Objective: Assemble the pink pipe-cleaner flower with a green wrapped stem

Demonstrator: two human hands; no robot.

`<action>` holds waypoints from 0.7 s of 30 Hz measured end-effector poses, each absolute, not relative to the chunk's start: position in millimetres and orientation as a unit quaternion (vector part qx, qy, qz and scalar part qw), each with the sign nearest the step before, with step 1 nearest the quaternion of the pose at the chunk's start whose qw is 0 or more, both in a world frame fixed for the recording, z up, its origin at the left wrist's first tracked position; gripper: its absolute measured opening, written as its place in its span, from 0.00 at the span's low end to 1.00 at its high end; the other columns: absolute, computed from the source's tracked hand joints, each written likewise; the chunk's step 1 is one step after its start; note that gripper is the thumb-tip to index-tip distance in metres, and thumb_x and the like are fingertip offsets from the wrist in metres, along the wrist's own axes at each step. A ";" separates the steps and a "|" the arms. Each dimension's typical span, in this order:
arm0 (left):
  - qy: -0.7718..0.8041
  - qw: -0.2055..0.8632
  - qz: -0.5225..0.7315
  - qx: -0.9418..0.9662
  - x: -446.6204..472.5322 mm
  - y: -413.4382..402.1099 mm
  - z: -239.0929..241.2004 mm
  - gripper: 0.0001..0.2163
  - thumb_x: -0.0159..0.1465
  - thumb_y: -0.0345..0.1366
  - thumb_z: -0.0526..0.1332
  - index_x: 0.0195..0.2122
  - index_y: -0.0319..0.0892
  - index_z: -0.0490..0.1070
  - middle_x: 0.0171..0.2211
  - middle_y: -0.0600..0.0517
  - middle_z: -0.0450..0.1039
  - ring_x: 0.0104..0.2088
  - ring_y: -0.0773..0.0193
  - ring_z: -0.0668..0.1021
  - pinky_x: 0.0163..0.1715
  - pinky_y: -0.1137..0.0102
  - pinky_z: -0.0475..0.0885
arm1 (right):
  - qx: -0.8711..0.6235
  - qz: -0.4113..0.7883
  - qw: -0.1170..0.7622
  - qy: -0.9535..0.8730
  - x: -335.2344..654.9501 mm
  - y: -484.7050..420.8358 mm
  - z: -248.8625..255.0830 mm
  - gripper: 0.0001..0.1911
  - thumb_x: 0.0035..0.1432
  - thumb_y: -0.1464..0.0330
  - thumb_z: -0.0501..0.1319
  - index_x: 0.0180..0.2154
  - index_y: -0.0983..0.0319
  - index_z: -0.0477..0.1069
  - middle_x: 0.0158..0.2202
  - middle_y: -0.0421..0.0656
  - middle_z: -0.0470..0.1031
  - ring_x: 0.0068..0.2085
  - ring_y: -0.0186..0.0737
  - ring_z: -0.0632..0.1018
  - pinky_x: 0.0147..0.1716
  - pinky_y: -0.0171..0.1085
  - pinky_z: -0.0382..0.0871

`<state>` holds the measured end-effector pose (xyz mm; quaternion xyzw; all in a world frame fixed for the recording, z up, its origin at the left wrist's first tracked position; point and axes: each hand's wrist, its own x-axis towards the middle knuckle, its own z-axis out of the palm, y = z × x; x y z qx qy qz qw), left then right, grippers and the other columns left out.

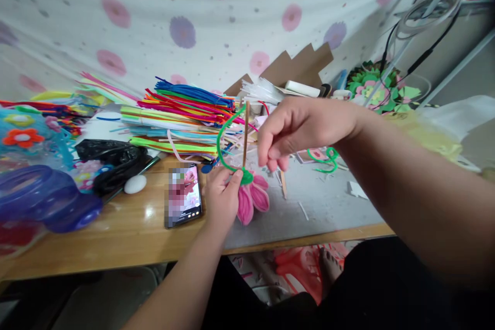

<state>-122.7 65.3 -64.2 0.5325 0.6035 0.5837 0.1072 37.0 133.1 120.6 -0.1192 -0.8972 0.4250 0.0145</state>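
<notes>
My left hand [222,196] is closed around the base of a pink pipe-cleaner flower [252,199], where a thin wooden stick [245,136] rises upright from it. A green pipe cleaner [223,136] loops from the flower's base up and over toward my right hand [297,131]. That hand hovers just right of the stick with its fingers curled in a pinch; the green wire's end seems to run into them, though the contact is hidden. Both hands are above the grey mat [328,201] on the wooden table [127,237].
A heap of coloured pipe cleaners [181,113] lies behind the hands. A phone [183,195] lies left of my left hand, with a black bag [112,157] and white egg-shaped object [135,184] further left. A curled green pipe cleaner [324,160] and loose stick [283,184] lie on the mat.
</notes>
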 end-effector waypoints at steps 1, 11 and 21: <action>0.604 0.103 0.578 0.539 -123.2 65.1 -63.4 0.10 0.60 0.40 0.58 0.25 0.43 0.71 0.29 0.52 0.73 0.35 0.61 0.74 0.36 0.69 0.66 | -0.158 0.442 0.049 -0.882 42.9 144.2 105.8 0.07 0.56 0.74 0.58 0.35 0.66 0.74 0.26 0.38 0.76 0.26 0.27 0.76 0.27 0.26 0.70; 0.611 0.063 0.547 0.568 -126.7 68.6 -64.9 0.08 0.61 0.41 0.58 0.30 0.43 0.72 0.32 0.52 0.73 0.38 0.60 0.73 0.40 0.67 0.66 | -0.057 0.313 0.141 -0.937 1.6 179.0 15.6 0.12 0.55 0.77 0.58 0.41 0.65 0.75 0.39 0.44 0.78 0.39 0.33 0.76 0.40 0.32 0.68; 0.609 0.007 0.510 0.607 -124.7 61.3 -59.4 0.05 0.57 0.38 0.63 0.31 0.44 0.71 0.34 0.51 0.74 0.43 0.56 0.73 0.46 0.60 0.66 | -0.148 0.164 0.182 -0.958 17.1 175.1 15.5 0.04 0.53 0.75 0.62 0.31 0.65 0.75 0.30 0.41 0.76 0.31 0.32 0.73 0.31 0.29 0.62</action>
